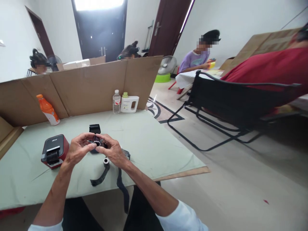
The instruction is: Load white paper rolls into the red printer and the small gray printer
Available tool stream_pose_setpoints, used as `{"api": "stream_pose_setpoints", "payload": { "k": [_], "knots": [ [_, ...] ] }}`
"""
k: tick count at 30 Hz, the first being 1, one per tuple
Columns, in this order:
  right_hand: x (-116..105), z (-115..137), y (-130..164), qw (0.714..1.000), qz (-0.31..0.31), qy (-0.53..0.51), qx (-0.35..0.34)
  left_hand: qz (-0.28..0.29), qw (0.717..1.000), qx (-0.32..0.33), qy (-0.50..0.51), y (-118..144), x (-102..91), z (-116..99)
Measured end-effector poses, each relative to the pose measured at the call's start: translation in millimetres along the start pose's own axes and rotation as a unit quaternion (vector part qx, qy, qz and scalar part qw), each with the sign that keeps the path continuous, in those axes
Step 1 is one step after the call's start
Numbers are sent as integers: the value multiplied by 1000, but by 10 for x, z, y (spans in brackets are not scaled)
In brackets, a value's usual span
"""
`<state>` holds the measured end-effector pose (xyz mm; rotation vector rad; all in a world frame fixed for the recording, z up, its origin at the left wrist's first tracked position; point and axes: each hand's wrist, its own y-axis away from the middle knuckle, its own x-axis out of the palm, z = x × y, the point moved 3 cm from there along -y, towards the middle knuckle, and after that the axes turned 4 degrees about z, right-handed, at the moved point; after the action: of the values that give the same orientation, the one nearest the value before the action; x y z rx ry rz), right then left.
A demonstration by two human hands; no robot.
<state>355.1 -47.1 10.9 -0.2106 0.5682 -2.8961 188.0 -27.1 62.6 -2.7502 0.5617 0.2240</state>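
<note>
Even, bright indoor daylight. A transom window [98, 4] above the far door is blown out to white glare. Shadows on the table [156, 144] are faint. Wide-angle distortion bends the right and near edges; the red-clad person [269, 69] at right appears slightly soft.

wearer: two bare forearms | left hand [78, 150], right hand [113, 151]: no gloves, rings or watch visible | sleeves [183, 218]: pale blue-white, short, ending near the elbows, one on each arm | legs: dark trousers [72, 215], seen below the arms | rest of body out of view
</note>
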Motion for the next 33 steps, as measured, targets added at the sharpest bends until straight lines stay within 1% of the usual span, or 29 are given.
{"api": "stream_pose_setpoints", "payload": {
  "k": [2, 3, 5, 8, 10, 11, 14, 16, 19, 21, 23, 26, 30, 33],
  "knots": [
    [-21, 55, -25, 999, 12, 31, -12, 34, 999, -3, -29, -60, -47, -65],
    [-29, 69, -43, 1000, 15, 24, -8, 45, 998, -5, -33, -89, -64, -98],
    [-38, 69, -84, 999, 22, -38, 18, 58, 998, -1, -19, -136, -78, -153],
    [-33, 33, -142, 986, 43, -145, 69, 50, 999, 10, 3, -169, -63, -166],
    [-38, 0, -172, 981, 38, -164, 94, 38, 999, 3, -16, -167, -43, -113],
    [-45, -20, -186, 981, 26, -161, 102, 32, 999, -5, -28, -163, -36, -74],
    [-70, -99, -240, 986, -18, -129, 103, 21, 998, -25, -60, -172, -32, 66],
    [-87, -176, -291, 989, -35, -106, 100, 6, 996, -17, -86, -221, -50, 159],
    [-124, -339, -375, 988, -50, -92, 116, -27, 993, 8, -112, -365, -114, 324],
    [-150, -468, -419, 986, -54, -88, 133, -37, 992, 11, -119, -485, -168, 471],
    [-169, -601, -446, 984, -57, -76, 153, -33, 989, 7, -142, -597, -222, 640],
    [-178, -792, -458, 976, -67, -57, 198, -27, 979, -4, -203, -716, -294, 901],
    [-157, -979, -456, 968, -76, -36, 236, -22, 966, -15, -257, -788, -346, 1212],
    [-130, -1082, -446, 965, -63, -28, 254, -23, 957, -13, -290, -814, -370, 1387]
  ]
}}
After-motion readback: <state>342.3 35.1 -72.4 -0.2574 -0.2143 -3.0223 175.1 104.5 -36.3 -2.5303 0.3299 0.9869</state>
